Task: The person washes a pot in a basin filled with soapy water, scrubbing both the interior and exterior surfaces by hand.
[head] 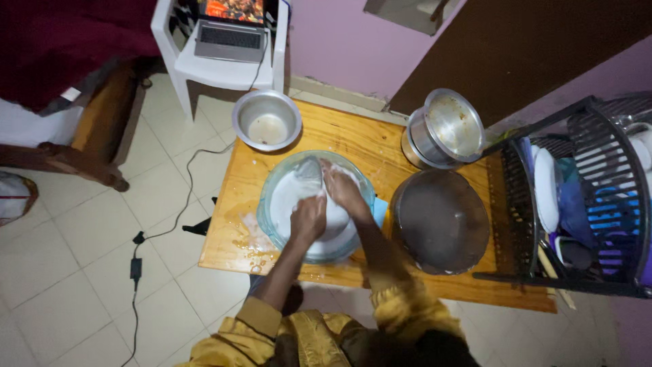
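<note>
Mid-wash: both hands in the soapy glass basin [272,204] on the wood table [353,136], left hand [309,219] fisted on smth I can't make out, right hand [341,190] gripping a suds-covered item [307,170]; big pan [440,221], steel pot [445,132], steel bowl [267,120] look unwashed.

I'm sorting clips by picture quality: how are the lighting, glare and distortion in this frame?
Head view: dim, warm light, the right side and the dish rack falling into shadow; wide-angle bending at the edges; mild glare on the small steel bowl and wet table; left hand and right hand in the basin look slightly soft.
</note>
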